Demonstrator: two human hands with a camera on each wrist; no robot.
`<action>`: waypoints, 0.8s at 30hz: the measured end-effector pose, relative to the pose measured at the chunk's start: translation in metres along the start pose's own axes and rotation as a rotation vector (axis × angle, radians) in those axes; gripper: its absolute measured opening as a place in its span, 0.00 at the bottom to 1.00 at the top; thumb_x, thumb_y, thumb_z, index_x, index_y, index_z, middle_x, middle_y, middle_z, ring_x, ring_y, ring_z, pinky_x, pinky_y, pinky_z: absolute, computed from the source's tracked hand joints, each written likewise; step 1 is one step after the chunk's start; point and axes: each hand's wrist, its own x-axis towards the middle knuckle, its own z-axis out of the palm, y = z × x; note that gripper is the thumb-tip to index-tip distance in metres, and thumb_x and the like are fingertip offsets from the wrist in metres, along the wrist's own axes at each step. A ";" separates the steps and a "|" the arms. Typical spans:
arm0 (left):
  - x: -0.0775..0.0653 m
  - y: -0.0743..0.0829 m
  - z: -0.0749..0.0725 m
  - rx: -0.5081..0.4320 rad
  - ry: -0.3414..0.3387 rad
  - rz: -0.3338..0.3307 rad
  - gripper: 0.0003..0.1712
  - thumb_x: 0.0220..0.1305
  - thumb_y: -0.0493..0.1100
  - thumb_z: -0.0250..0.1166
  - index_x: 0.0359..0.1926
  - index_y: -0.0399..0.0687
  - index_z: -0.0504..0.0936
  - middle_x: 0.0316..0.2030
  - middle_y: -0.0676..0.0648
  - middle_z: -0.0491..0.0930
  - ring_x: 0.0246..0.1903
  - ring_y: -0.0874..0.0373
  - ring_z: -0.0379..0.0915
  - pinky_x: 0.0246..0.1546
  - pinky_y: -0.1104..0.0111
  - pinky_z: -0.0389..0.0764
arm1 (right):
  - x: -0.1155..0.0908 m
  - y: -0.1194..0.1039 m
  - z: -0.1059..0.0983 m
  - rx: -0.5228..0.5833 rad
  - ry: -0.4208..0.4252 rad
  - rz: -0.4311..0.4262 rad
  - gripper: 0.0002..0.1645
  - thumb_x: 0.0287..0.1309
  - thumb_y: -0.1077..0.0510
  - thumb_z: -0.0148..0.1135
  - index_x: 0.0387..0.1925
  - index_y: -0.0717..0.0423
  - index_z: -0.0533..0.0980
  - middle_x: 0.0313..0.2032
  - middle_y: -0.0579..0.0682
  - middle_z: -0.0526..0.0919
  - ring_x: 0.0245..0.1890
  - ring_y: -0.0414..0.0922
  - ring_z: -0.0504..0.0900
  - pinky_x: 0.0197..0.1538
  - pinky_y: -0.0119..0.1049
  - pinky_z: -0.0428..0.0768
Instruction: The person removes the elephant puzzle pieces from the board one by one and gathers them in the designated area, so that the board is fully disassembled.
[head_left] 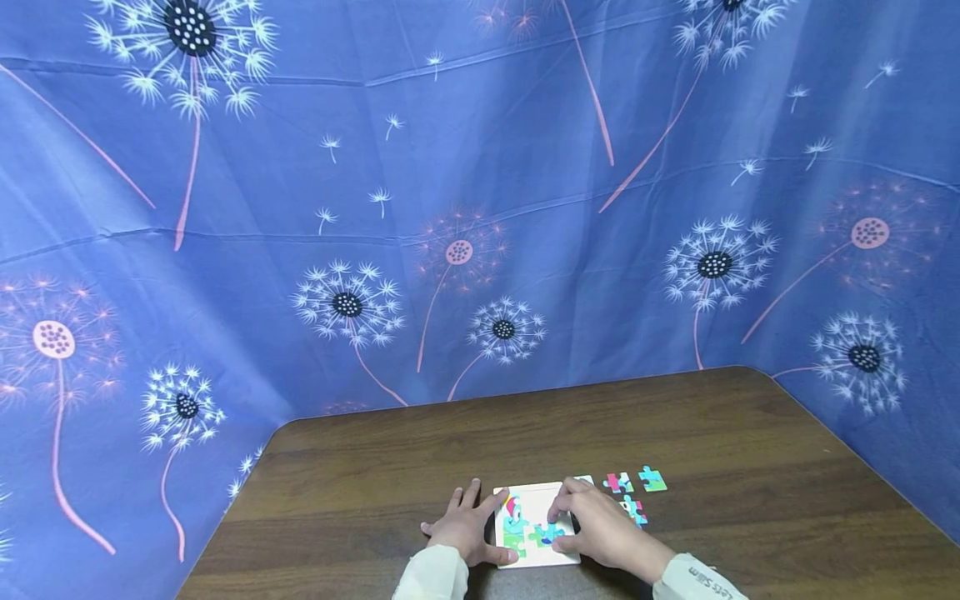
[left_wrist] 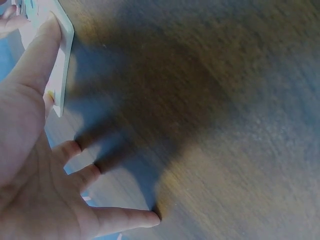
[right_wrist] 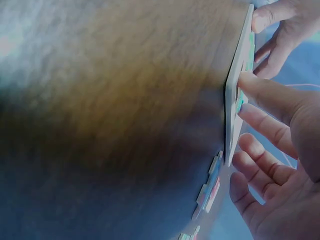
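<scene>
A shallow white puzzle tray lies on the table with several cartoon jigsaw pieces fitted along its left and lower parts. My left hand is spread at its left side. The left thumb rests on the tray's near corner, the index fingertip touches the far-left corner, and the other fingers reach onto the table. Over the tray's right half, my right hand holds a blue puzzle piece at the lower right, between thumb and index finger. The other right fingers are loosely bent above the tray's edge.
Loose pieces lie right of the tray: a red-and-white piece, a blue-green piece and a multicoloured piece close by the right hand. Behind the brown wooden table hangs a blue dandelion-print cloth.
</scene>
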 end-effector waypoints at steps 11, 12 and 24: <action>0.003 0.003 0.000 -0.005 -0.009 -0.012 0.48 0.50 0.60 0.80 0.72 0.68 0.70 0.73 0.41 0.63 0.72 0.35 0.57 0.48 0.20 0.64 | -0.006 0.006 -0.019 0.070 -0.007 0.041 0.13 0.50 0.51 0.80 0.38 0.46 0.85 0.40 0.36 0.75 0.41 0.39 0.74 0.41 0.37 0.78; 0.003 0.003 0.000 -0.008 -0.011 -0.012 0.47 0.50 0.60 0.80 0.72 0.68 0.70 0.73 0.41 0.63 0.72 0.35 0.57 0.48 0.20 0.63 | -0.007 0.007 -0.021 0.076 -0.004 0.044 0.13 0.51 0.51 0.79 0.38 0.46 0.85 0.40 0.36 0.75 0.41 0.39 0.74 0.41 0.37 0.78; 0.002 -0.002 0.000 -0.051 -0.037 -0.004 0.48 0.53 0.59 0.79 0.73 0.69 0.68 0.75 0.41 0.60 0.73 0.35 0.54 0.49 0.18 0.60 | -0.018 0.025 -0.033 0.006 0.067 -0.003 0.13 0.49 0.54 0.80 0.37 0.47 0.86 0.39 0.35 0.75 0.41 0.39 0.76 0.42 0.37 0.79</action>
